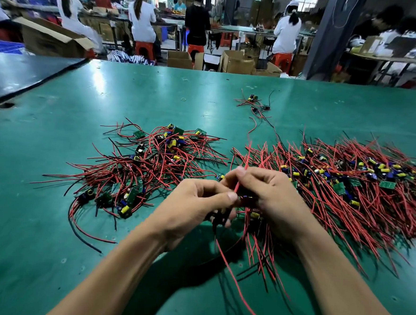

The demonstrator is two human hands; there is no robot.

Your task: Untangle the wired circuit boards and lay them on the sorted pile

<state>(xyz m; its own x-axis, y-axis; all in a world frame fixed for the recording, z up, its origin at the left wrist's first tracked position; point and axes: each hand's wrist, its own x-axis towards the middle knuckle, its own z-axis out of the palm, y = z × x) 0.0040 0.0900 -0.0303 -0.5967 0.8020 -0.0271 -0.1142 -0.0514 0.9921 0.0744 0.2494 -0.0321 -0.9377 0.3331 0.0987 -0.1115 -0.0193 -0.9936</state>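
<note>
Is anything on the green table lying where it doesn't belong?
Yes. A small clump of boards and wires sits alone farther back, apart from the left pile and the right pile. A loose red wire lies between it and the piles, and a tiny ring lies by itself.

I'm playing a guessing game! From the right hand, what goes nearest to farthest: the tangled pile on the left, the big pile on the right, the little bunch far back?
1. Big pile, beside the right hand, on the right.
2. Tangled pile, on the left.
3. Little bunch, far back.
</note>
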